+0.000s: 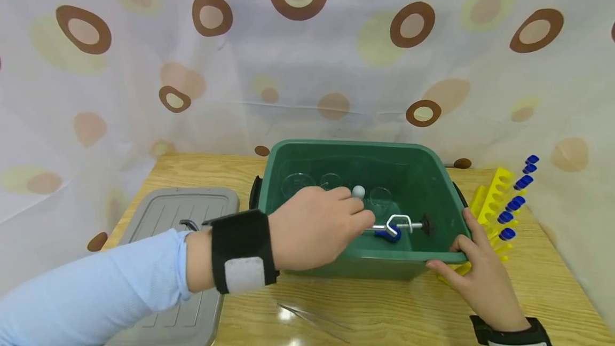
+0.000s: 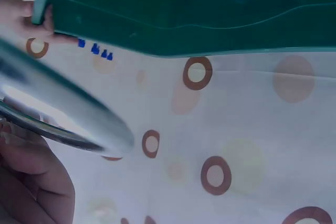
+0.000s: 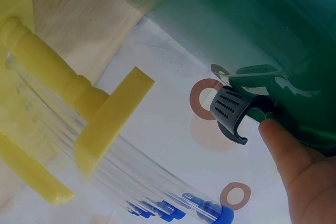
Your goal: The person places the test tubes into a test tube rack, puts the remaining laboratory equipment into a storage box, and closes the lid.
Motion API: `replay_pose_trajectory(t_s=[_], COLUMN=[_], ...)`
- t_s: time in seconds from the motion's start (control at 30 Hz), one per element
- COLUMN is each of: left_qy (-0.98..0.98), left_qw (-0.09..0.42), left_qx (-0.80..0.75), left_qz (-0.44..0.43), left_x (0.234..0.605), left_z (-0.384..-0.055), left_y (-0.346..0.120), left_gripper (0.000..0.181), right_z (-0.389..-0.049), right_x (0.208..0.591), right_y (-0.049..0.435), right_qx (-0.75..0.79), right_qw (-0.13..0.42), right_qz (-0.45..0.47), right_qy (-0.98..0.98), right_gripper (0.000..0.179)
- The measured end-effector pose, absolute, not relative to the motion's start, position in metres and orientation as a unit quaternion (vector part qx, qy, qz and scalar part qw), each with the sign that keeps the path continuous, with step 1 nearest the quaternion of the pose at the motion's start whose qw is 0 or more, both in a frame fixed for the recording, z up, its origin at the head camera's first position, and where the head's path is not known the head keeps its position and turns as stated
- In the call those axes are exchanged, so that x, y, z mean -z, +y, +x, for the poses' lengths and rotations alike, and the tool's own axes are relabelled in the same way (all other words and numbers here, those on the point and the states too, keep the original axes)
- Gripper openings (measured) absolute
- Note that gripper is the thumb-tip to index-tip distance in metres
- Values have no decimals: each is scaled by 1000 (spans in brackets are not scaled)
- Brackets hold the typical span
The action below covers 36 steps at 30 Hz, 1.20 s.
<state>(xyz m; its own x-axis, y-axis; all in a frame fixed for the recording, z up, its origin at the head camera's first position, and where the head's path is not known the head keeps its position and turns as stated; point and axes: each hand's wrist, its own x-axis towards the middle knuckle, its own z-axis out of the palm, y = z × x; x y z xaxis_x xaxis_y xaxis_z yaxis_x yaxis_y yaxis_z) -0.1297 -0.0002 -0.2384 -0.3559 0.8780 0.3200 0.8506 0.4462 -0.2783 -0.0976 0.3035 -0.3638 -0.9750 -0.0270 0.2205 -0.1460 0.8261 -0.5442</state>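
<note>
My left hand (image 1: 321, 226) is over the front of a green plastic bin (image 1: 346, 255), its fingers curled round a silver metal clamp (image 1: 400, 223). From the fist the clamp points right, with a hooked end and a screw with a dark knob. In the left wrist view, blurred shiny metal (image 2: 68, 108) rises close beside the fingertips. My right hand (image 1: 485, 276) grips the bin's front right corner, thumb at the front rim and fingers over the right side. Inside the bin are a white ball (image 1: 358, 191), several clear round glass pieces (image 1: 380, 196) and a blue item (image 1: 388, 235).
A yellow rack (image 1: 492, 196) with blue-capped test tubes (image 1: 515, 203) stands right of the bin, close to my right hand. Metal tweezers (image 1: 312, 319) lie in front. The grey lid (image 1: 184, 204) lies at left, under my left forearm. A patterned curtain (image 1: 307, 68) hangs behind.
</note>
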Motion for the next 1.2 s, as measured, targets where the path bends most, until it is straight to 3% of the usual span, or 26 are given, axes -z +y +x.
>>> replay_pose_trajectory(t_s=[0.33,1.2], left_qy=[-864,-876], left_qw=[99,-22], left_qx=[-72,-152], left_qz=[-488,-457], left_x=[238,286], left_z=[-161,-205], left_y=[23,54], left_gripper=[19,30], right_z=[-97,-96], right_x=[364,364], right_y=[302,304], right_qx=[-286,-278], right_qw=[114,115], right_qz=[54,48], right_qy=[-950,-953], right_gripper=[36,36])
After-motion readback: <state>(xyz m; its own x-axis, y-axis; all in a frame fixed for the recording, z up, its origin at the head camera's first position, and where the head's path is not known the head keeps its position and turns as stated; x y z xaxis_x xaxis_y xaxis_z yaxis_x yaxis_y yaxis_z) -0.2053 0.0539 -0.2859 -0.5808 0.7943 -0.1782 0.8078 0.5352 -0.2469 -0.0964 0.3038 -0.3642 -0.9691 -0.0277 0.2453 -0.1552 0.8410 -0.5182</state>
